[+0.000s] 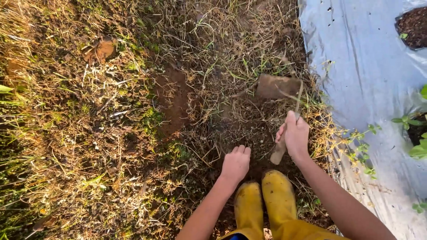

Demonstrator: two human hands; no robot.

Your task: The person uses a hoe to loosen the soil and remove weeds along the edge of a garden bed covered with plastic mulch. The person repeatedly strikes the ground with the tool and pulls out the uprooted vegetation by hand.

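Much of the view is a patch of dry, straw-coloured grass and weeds over brown soil (111, 133), with a bare strip of reddish earth (173, 98) near the middle. Along the right edge runs a wide sheet of pale silvery plastic mulch (369, 75), pierced by a dark planting hole filled with soil (413, 26), and small green seedlings (409, 122) poke up from its right side. At the bottom stand two yellow rubber boots (267, 204), toes pointing up the frame, side by side and touching.

A small hand hoe with a flat rusty-brown metal blade and a short wooden handle (278, 86) sits above the boots; its blade lies in the dry grass just left of the plastic sheet, and the handle slants down to the right hand (294, 135), whose fingers are wrapped tightly round it. The left hand (235, 163) is lower and to the left, just apart from the tool, its fingers curled down together into the grass and soil; whether they grip anything I cannot tell.
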